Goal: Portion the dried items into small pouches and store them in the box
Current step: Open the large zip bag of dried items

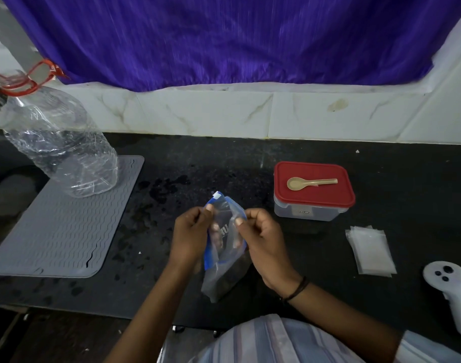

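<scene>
While both hands, left (191, 235) and right (262, 235), pinch the mouth of the clear blue-edged zip bag of dark dried items (224, 247) above the black counter (250, 166), pull evenly and keep it upright to avoid spills.

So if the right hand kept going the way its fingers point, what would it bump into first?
Probably the zip bag it already pinches: the right hand points left toward it. Past that, the left hand, though depth is unclear.
</scene>
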Tool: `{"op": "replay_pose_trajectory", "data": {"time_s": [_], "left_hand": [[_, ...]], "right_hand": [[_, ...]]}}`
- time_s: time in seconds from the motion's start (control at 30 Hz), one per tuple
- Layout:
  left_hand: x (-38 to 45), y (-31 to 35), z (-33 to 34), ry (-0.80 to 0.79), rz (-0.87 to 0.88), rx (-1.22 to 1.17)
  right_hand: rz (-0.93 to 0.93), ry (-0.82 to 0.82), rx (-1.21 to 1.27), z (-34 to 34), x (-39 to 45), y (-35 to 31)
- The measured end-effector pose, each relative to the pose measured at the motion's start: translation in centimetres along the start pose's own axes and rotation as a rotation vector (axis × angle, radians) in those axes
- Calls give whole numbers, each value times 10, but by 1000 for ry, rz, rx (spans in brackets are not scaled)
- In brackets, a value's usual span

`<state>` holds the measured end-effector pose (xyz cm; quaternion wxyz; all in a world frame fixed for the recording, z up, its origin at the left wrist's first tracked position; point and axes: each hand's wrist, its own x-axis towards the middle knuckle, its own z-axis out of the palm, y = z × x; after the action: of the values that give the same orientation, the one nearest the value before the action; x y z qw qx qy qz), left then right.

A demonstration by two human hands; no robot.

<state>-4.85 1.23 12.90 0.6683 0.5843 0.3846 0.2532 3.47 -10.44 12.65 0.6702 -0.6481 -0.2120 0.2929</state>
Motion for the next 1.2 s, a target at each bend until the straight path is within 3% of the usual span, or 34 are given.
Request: {"op": "replay_pose_trajectory", "data": {"time_s": [0.17,0.33,0.63,0.83,1.0,1.2], "left_hand": [[-6,6,2,-7,-215,-245],[-9,9,3,-63,-240,-264],[-12,19,3,-165,-216,-171],[-10,18,1,-167,-192,-163],[-7,12,2,-118,-297,-207],[-11,15,2,-228,-505,-401]], "right_hand": [[75,-99,-122,-4,1,-2],[97,-93,-65,-6,0,-7],[192,-38,154,-8,3,-14],[368,-9,465,-9,7,-14],[473,100,541,-8,12,-12],[544,100,665,-6,13,-8]]}}
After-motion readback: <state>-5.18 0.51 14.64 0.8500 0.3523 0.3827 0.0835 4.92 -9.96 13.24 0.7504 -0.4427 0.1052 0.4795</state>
